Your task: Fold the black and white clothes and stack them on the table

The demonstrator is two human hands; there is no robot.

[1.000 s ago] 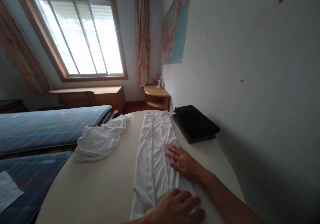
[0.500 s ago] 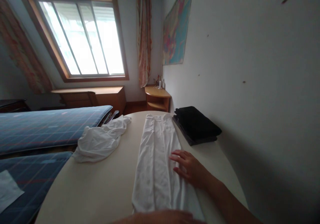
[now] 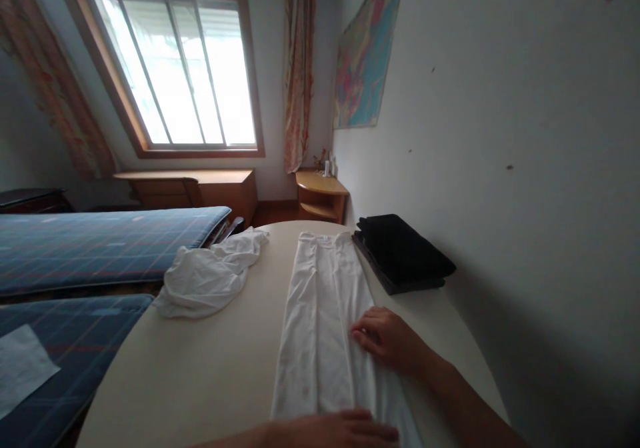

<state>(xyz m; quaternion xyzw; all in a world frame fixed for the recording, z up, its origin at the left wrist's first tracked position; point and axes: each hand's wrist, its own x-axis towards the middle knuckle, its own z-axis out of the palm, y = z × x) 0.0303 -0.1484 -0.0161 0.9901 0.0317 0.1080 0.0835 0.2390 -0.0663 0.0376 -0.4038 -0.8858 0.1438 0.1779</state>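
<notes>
A white garment (image 3: pixel 327 288), folded into a long strip, runs lengthwise across the round cream table (image 3: pixel 215 368). My right hand (image 3: pixel 387 338) is on its right edge, fingers curled in and thumb close to them, pinching the cloth. Across the near end lies my left hand (image 3: pixel 335 429), fingers stretched out flat on the fabric; the bottom of the frame cuts off part of it. Further left, a crumpled white cloth (image 3: pixel 205 281) rests on the table's edge.
Black folded items (image 3: pixel 405 251) are stacked at the table's right rim, near the wall. A blue plaid mattress (image 3: pixel 110 248) is on the left, with a paper sheet (image 3: pixel 25 368) on a lower one. A small wooden corner stand (image 3: pixel 323 185) and a desk (image 3: pixel 200 181) stand beyond.
The fingers of my right hand have gone from spread to curled at the garment's edge. My left hand shows a little more. The whole view has shifted slightly.
</notes>
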